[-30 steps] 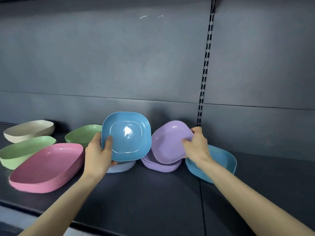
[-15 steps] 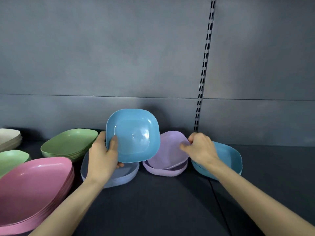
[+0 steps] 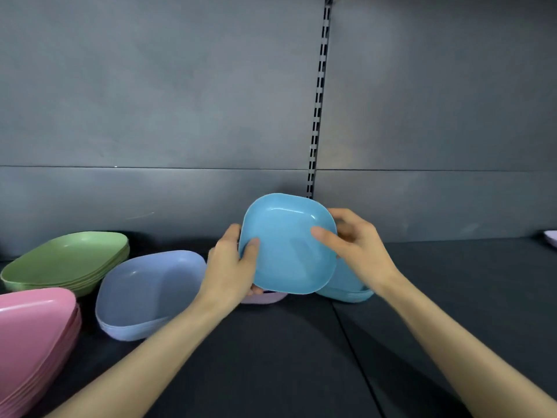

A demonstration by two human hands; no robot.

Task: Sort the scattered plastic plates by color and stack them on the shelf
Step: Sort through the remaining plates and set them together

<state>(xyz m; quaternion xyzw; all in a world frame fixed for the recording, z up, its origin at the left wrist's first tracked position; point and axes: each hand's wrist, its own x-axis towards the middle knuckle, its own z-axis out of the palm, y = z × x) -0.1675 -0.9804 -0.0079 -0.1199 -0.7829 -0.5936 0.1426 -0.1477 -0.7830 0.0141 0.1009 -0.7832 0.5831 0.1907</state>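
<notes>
Head view looks down onto a dark grey metal shelf (image 3: 271, 372). A grey back panel (image 3: 150, 101) rises behind it, and a slotted metal upright (image 3: 318, 110) runs down that panel.

At the left edge sits a stack of pink rounded-square plastic plates (image 3: 33, 336), cut off by the frame. Behind it, close to the panel, is a stack of green plastic plates (image 3: 66, 260). Just beside both, toward the middle, is a stack of pale periwinkle plastic plates (image 3: 147, 294).

In the centre a bright blue rounded-square plastic plate (image 3: 289, 254) is held up off the shelf, tilted with its hollow face toward the camera. Both hands have it. The left hand (image 3: 232, 270) grips the left rim, thumb on the face and fingers curled behind. The right hand (image 3: 355, 248) grips the right rim, thumb laid on the face and fingers curled behind.

Below the right side of that plate a low stack of matching blue plates (image 3: 346, 289) rests on the shelf. A lilac plastic plate (image 3: 265, 298) peeks out under the left hand, mostly hidden. Far right, well apart, a sliver of another lilac plate (image 3: 552, 238) shows at the frame edge.
</notes>
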